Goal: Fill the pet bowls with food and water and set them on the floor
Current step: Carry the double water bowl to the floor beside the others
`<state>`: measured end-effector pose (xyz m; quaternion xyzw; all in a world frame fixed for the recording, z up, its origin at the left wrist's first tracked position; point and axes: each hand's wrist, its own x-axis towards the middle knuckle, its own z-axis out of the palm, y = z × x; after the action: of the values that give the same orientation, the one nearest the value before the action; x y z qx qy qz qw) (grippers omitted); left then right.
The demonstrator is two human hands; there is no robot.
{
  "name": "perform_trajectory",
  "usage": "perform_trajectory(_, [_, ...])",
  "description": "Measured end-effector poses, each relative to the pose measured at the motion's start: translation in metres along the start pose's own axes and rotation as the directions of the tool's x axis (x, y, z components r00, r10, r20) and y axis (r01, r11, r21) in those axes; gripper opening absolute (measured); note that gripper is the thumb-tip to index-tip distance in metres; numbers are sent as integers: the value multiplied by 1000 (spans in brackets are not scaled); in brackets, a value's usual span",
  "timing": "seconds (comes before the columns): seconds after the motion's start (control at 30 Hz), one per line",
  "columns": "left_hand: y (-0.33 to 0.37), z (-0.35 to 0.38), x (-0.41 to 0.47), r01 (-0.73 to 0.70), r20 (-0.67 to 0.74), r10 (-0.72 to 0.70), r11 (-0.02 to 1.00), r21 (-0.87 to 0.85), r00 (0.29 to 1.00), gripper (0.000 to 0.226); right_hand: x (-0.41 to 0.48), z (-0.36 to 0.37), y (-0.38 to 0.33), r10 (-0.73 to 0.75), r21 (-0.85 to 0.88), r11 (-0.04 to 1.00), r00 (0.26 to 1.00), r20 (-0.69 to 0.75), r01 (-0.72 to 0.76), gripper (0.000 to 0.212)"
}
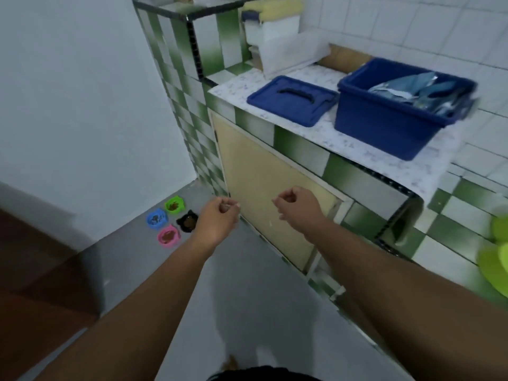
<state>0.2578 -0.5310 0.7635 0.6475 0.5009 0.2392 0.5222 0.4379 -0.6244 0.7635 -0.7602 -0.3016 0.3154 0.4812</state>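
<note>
Several small cat-shaped pet bowls sit together on the grey floor near the wall corner: a green bowl (174, 205), a blue bowl (156, 218), a pink bowl (168, 236) and a black bowl (187, 221). Each holds brown food. My left hand (218, 220) hovers just right of the black bowl, fingers curled with nothing in them. My right hand (298, 207) is held out in front of the cupboard door, fingers also curled and holding nothing.
A green-and-white tiled counter (299, 149) stands to the right with a beige cupboard door (264, 188) below. On it rest an open blue tub (390, 125) holding silvery food bags (409, 90) and its blue lid (291, 100). White containers (275, 37) stand behind.
</note>
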Motion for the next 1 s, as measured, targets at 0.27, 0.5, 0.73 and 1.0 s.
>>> perform_trajectory(0.27, [53, 119, -60, -114, 157, 113, 993, -2, 981, 11, -53, -119, 37, -37, 3, 999, 990, -137, 37, 19])
perform_trajectory(0.5, [78, 218, -100, -210, 298, 192, 977, 27, 935, 6, -93, -234, 93, 39, 34, 999, 945, -325, -29, 16])
perform_trajectory(0.73, [80, 321, -136, -120, 471, 111, 993, -11, 875, 7, -130, -331, 159, 138, 89, 990, 859, -494, -109, 17])
perform_trajectory(1.0, [75, 418, -149, 90, 595, -51, 995, -35, 802, 11, -137, -417, 196, 210, 46, 972, 766, -608, -231, 17])
